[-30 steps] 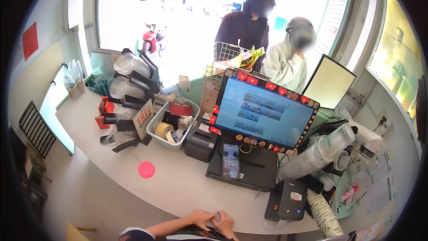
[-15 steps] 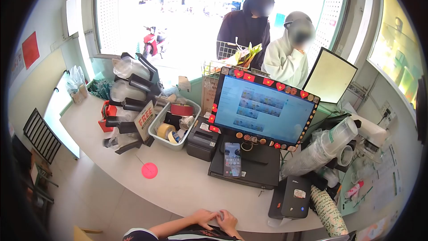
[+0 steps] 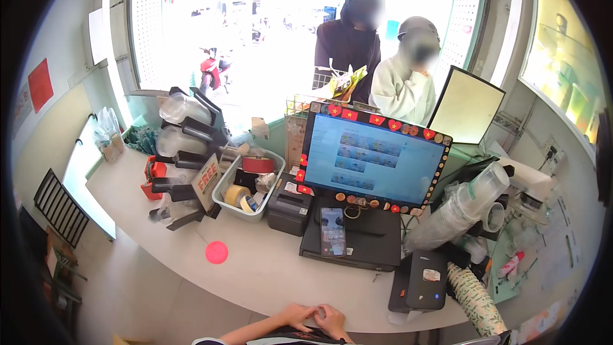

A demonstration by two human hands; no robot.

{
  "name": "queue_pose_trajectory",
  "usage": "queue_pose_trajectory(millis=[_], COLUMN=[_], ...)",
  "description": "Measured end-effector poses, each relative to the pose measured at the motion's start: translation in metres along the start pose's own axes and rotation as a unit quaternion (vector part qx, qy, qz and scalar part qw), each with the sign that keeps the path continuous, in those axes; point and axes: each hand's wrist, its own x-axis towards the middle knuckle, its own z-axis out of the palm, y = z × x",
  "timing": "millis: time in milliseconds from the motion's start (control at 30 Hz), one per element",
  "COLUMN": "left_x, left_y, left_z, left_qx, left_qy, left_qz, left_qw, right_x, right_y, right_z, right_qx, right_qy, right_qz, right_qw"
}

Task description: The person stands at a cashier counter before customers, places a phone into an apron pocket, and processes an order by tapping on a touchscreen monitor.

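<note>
My left hand point(image 3: 297, 315) and my right hand point(image 3: 330, 321) meet at the near edge of the counter point(image 3: 255, 281), fingertips touching. The fingers of both are curled inward; whether anything small lies between them is hidden. Beyond them a smartphone point(image 3: 332, 232) with a lit screen lies on a black cash drawer point(image 3: 377, 249). To the right of my hands stands a black label or receipt printer point(image 3: 418, 284). Off to the left a round pink disc point(image 3: 216, 252) lies flat on the counter.
A monitor point(image 3: 377, 156) with flag stickers stands behind the drawer. Left of it are a black printer point(image 3: 288, 204), a basket of tape rolls point(image 3: 249, 214) and lid holders point(image 3: 185, 160). Stacked plastic cups point(image 3: 456, 211) lean at right. Two helmeted people point(image 3: 348, 41) stand outside the window.
The view has tilted slightly, so the monitor and people sit lower and a little left. My hands stay together at the counter edge, shifted slightly in view.
</note>
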Motion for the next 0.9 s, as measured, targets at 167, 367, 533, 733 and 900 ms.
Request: queue_pose_trajectory(millis=[167,367,533,733,900], left_x=[0.0,0.001,0.0,0.0,-0.001], left_y=[-0.001,0.001,0.001,-0.006,-0.008], left_z=[-0.002,-0.014,-0.007,0.002,0.004], left_qx=[0.006,-0.011,-0.016,-0.012,-0.025], left_qy=[0.012,-0.036,-0.027,-0.002,-0.004], left_qz=[0.019,0.007,0.007,0.028,0.027], left_qw=[1.0,0.999,0.999,1.0,0.999], right_x=[-0.001,0.0,0.0,-0.002,0.0], right_y=[0.003,0.003,-0.003,0.003,-0.003], right_z=[-0.002,-0.002,-0.006,0.002,-0.004], right_qx=[0.019,0.015,-0.015,-0.018,0.0], right_qy=[0.022,0.007,0.009,0.029,0.02], right_qz=[-0.049,-0.025,-0.029,-0.04,-0.015], right_qw=[0.998,1.0,0.999,0.999,1.0])
